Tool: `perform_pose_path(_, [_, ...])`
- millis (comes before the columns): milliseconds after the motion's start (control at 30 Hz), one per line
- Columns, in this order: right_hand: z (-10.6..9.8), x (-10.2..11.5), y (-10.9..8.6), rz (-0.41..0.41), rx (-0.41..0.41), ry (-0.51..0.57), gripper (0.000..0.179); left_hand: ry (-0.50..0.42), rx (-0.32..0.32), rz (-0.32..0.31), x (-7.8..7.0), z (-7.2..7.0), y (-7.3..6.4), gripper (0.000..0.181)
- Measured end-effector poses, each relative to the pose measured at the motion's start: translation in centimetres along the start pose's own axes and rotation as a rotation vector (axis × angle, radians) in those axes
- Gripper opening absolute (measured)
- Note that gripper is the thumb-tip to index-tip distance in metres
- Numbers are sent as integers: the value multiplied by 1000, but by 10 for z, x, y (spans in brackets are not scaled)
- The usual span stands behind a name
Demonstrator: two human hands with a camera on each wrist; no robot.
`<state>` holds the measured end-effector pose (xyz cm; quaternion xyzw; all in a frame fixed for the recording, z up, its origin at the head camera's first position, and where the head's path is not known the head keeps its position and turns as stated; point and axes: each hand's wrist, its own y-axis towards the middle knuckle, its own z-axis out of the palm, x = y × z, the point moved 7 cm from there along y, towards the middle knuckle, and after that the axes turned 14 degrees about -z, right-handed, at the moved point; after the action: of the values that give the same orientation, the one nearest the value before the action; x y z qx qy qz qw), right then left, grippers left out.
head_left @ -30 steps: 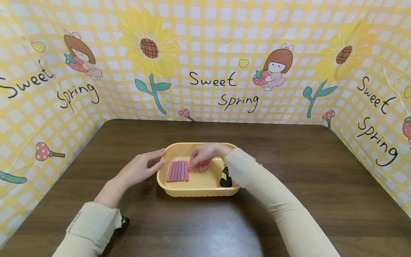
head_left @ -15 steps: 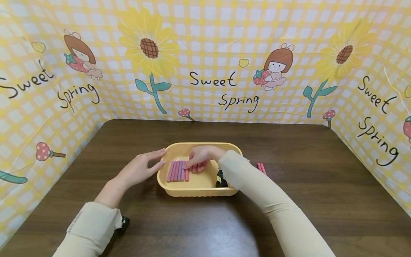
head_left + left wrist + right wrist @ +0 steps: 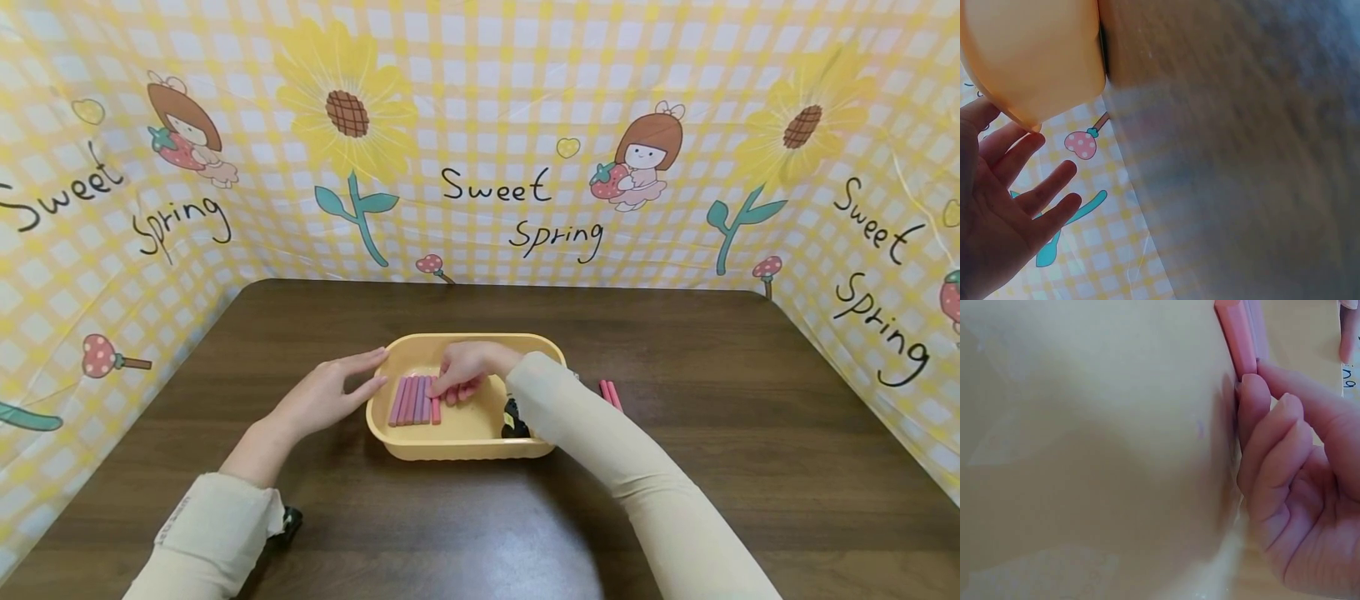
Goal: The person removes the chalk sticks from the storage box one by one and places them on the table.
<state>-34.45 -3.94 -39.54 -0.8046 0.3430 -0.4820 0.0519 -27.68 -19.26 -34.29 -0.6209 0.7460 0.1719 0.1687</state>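
Note:
In the head view, a yellow oval-ended plastic tray (image 3: pixel 465 451) stands on the brown table. A row of several pink and purple sticks (image 3: pixel 411 402) lies side by side in its left half. My right hand (image 3: pixel 467 368) reaches inside, thumb and index finger pinching the far end of a pink stick (image 3: pixel 437 411) at the row's right end. Up close in the right wrist view, that pink stick (image 3: pixel 1238 337) looks faceted, with a purple one behind it. My left hand (image 3: pixel 330 390) touches the tray's left rim with spread fingers; the left wrist view shows its fingertips (image 3: pixel 1036 139) right at the rim.
Two or so more pink sticks (image 3: pixel 611 393) lie on the table (image 3: pixel 697 367) right of the tray, partly hidden by the right sleeve. A black wrist camera (image 3: pixel 515 419) overlaps the tray's right part. A yellow checked cloth (image 3: pixel 495 100) encloses the table's back and sides.
My right hand has moved slightly left and toward me, onto the row's rightmost pink stick, and then stays there. The sleeve's shift uncovers the pink sticks on the table. My left hand has not moved.

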Motion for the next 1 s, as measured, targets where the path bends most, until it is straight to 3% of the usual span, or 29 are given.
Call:
perform_pose_path(167, [-1,-1,0,-5,3,7,29,-2,3,2,0,0,-1,49])
perform_pose_path(400, [-5,-1,-2,-28,20,94,25,-5,4,4,0,0,-1,49])
perform_pose_path(1000, [-28,15,-35,-139,1,88,18,-11,-7,16,0,0,-1,49])
